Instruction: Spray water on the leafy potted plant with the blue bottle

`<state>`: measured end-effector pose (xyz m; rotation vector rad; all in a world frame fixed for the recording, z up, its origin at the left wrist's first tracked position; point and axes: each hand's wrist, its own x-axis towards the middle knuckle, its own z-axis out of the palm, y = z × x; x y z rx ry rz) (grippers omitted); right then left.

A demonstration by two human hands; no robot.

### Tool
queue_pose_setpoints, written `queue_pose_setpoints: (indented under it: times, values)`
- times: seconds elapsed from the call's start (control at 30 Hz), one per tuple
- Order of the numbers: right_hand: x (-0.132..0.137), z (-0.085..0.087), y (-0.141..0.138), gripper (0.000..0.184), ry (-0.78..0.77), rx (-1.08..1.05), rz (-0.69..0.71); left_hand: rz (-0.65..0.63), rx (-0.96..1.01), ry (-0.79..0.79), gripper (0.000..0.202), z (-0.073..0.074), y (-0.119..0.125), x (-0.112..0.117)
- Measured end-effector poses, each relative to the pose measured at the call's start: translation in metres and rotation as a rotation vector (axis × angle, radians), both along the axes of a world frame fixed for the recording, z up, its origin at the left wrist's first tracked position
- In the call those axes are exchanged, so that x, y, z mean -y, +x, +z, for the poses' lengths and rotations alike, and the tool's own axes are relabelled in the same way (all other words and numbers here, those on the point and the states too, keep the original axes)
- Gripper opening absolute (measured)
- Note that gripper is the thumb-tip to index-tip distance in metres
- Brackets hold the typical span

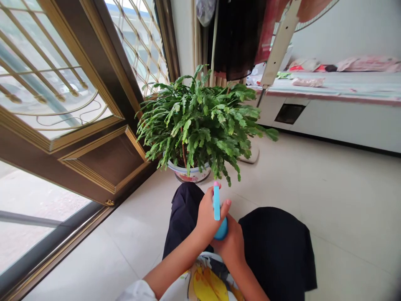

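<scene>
A blue spray bottle [216, 205] with a pink nozzle tip is held between my knees, its nozzle pointing away from me. My left hand [206, 214] is wrapped around the upper part by the spray head, thumb on the near side. Lower down, my right hand [232, 240] closes around the bottle's blue body, which is mostly hidden by both hands. Just beyond the nozzle stands a bushy green potted plant [200, 121] with flat, segmented, drooping stems. Its white patterned pot [191, 173] shows only partly beneath the foliage.
A brown and gold door [103, 161] with glass and bars stands open at left. Dark clothes [236, 37] hang behind the plant. A low bed platform [338, 113] with cloth items runs along the right. Pale tiles [347, 200] cover the floor.
</scene>
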<state>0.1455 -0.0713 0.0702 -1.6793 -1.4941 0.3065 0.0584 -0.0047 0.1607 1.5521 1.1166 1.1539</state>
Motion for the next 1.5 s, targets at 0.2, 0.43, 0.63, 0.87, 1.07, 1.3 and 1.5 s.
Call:
queue_pose_setpoints:
  times: [0.2, 0.43, 0.63, 0.87, 1.07, 1.3, 1.5]
  values:
    - [0.001, -0.008, -0.004, 0.062, 0.067, 0.054, -0.014, -0.010, -0.128, 0.044, 0.010, -0.006, -0.010, 0.000]
    - [-0.001, -0.015, -0.012, 0.065, 0.148, 0.170, -0.016, 0.034, -0.110, 0.061, 0.008, -0.006, -0.016, -0.004]
    - [-0.005, -0.010, -0.013, 0.070, 0.131, 0.217, 0.014, -0.015, -0.042, 0.175, 0.030, 0.003, -0.023, -0.002]
    - [-0.013, -0.002, -0.027, 0.072, 0.102, 0.189, 0.113, 0.172, -0.179, 0.182, 0.013, 0.003, -0.042, 0.000]
    - [-0.036, 0.013, -0.051, 0.072, 0.058, 0.173, 0.209, 0.301, -0.130, 0.250, 0.016, 0.006, -0.071, -0.004]
    - [-0.070, 0.034, -0.094, 0.073, 0.153, 0.237, 0.350, 0.529, -0.098, 0.287, 0.019, 0.015, -0.121, -0.023]
    - [-0.084, 0.041, -0.133, 0.075, 0.064, 0.238, 0.438, 0.605, -0.095, 0.211, 0.023, 0.010, -0.160, -0.039]
